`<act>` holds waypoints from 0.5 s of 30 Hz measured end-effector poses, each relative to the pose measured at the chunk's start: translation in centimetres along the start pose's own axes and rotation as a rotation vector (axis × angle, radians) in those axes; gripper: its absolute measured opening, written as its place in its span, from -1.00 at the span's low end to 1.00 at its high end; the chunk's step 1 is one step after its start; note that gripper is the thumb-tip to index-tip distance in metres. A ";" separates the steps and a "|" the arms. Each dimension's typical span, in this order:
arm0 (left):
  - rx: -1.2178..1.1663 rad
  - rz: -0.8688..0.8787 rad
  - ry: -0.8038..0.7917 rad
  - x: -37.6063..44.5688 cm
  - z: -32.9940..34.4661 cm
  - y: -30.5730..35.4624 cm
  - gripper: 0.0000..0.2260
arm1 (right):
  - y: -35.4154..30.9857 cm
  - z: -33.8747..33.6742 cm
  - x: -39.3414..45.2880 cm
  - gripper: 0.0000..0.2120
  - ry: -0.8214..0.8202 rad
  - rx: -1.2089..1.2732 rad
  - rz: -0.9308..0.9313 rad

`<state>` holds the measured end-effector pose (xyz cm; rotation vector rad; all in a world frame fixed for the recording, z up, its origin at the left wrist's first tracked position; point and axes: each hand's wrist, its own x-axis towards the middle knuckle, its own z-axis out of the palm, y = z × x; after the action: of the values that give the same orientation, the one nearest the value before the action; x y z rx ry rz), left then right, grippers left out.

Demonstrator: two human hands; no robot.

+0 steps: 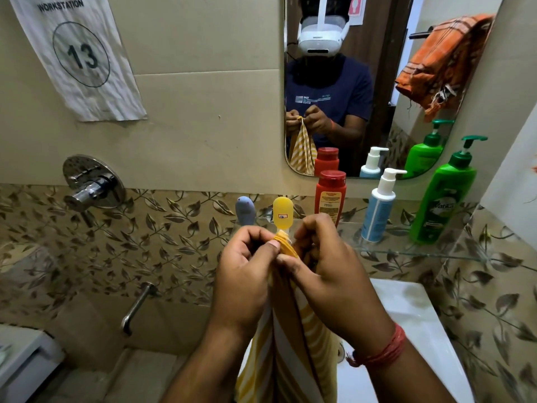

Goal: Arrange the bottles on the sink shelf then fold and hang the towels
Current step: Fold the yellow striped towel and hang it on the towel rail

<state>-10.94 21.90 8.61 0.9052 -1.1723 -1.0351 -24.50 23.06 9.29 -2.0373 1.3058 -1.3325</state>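
Observation:
My left hand (245, 274) and my right hand (328, 271) pinch the bunched top edge of a yellow and white striped towel (293, 344), which hangs down between my forearms over the sink. On the glass shelf (406, 251) stand a red bottle (329, 197), a blue and white pump bottle (377, 207) and a green pump bottle (444, 196), all upright in a row. A yellow bottle (282, 212) and a grey-blue bottle (245, 210) show just above my hands. An orange towel (441, 65) appears in the mirror, draped on a rail.
The white sink (412, 315) lies below the shelf at right. A mirror (363, 82) hangs above the shelf. A chrome mixer valve (93, 184) and spout (136, 306) stick out of the tiled wall at left. A paper sign marked 13 (78, 53) hangs top left.

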 end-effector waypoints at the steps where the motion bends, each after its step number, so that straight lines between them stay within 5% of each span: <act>1: -0.015 0.005 0.034 0.3 -0.1 0.1 -0.82 | 0.2 -0.3 0.1 -0.78 -0.059 0.072 0.027; 4: -0.001 0.043 0.132 1.3 -1.1 0.6 -0.84 | 1.5 -1.1 0.0 -0.83 -0.194 0.129 0.078; 8: -0.038 0.074 0.293 3.0 -2.4 0.7 -0.84 | 3.5 -1.7 -0.1 -0.59 -0.467 0.140 0.129; 15: -0.062 0.134 0.611 5.8 -5.7 1.7 -0.79 | 5.9 -2.8 -0.9 -0.58 -0.817 -0.135 0.217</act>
<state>-4.63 16.99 10.82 0.9864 -0.6707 -0.6137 -30.00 21.37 5.93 -2.0907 1.1740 -0.2429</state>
